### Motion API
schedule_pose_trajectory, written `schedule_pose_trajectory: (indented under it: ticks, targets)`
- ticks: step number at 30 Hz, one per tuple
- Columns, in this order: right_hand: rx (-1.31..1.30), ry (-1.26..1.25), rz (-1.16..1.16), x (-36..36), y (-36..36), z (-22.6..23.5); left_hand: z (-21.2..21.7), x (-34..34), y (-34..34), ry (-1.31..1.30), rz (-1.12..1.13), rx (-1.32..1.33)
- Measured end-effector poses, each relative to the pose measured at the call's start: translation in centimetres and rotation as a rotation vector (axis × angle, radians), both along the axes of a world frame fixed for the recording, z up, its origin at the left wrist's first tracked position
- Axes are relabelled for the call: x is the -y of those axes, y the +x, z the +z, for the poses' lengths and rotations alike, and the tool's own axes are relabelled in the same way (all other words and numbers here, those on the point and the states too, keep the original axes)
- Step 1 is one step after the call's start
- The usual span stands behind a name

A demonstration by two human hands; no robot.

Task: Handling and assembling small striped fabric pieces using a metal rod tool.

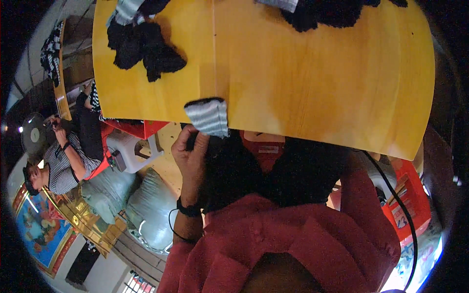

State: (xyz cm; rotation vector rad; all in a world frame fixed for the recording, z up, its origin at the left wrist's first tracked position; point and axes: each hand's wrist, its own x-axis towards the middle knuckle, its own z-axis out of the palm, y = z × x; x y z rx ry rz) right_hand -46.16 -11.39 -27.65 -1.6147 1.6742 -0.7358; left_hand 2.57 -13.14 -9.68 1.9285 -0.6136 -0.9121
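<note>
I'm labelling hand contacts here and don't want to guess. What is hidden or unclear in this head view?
- Right hand: not in view, only a red sleeve by the dark fabric.
- Left hand: fingertips buried in the fabric under the grey striped cuff.
- Dark pieces on the yellow table: cut off by the top edge.

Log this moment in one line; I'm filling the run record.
left hand: grips black garment with grey ribbed cuff | right hand: hidden | yellow table: black pieces

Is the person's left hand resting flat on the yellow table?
No, the left hand is raised below the yellow table edge, gripping a grey-striped cloth.
</note>
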Motion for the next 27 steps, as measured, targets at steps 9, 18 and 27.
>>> schedule_pose_trajectory:
  ticks: [9, 18, 27]
  targets:
    - [0.136, 0.124, -0.233, -6.2, -0.4, 1.8, -0.4, -0.2, 0.0, -0.059, -0.014, -0.056]
    - [0.225, 0.244, -0.43, -10.5, -2.0, 4.6, -1.4, 0.2, 0.0, -0.057, -0.041, 0.18]
    - [0.511, 0.358, -0.463, -7.9, 1.8, 0.2, -1.4, 1.0, -0.4, -0.065, -0.132, 0.212]
